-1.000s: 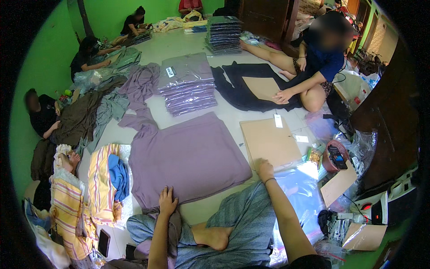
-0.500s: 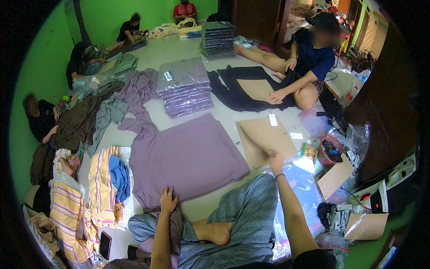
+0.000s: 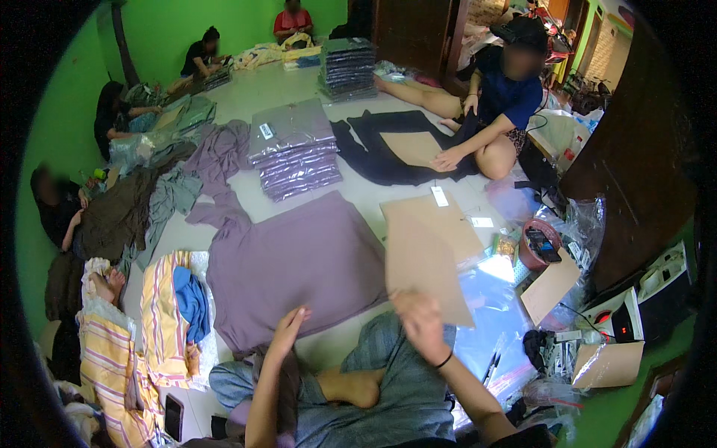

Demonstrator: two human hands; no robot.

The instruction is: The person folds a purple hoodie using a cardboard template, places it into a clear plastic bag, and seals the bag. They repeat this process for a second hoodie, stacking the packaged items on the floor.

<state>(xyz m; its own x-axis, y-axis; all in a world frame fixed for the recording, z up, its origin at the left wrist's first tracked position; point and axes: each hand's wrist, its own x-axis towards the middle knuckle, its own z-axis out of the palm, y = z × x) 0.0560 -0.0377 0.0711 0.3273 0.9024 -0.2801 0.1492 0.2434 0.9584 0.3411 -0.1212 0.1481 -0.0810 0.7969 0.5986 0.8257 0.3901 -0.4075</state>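
Spread on the floor before my knees lies a mauve garment (image 3: 291,261), fairly flat, with a sleeve trailing off at its far left corner. My left hand (image 3: 290,328) hovers at its near edge, fingers extended and empty. My right hand (image 3: 420,321) grips the near edge of a tan cardboard sheet (image 3: 424,257), which tilts up beside the garment's right side. Behind that sheet, more tan cardboard (image 3: 463,231) rests on the floor. White tags (image 3: 439,196) lie at the cardboard's far edge. Clear plastic bags (image 3: 485,321) are spread to the right of my right hand.
Plastic-wrapped mauve garments (image 3: 299,160) form a stack beyond the garment. At far right a co-worker (image 3: 500,97) handles a black garment (image 3: 366,149). Striped yellow cloth (image 3: 166,313) and a phone (image 3: 173,417) lie left. A basket (image 3: 539,246) stands right. Several other people sit along the green wall.
My right hand has lifted a cardboard sheet off the pile and drawn it toward me and left. My left hand has risen from the garment's near edge. The whole view has shifted slightly.
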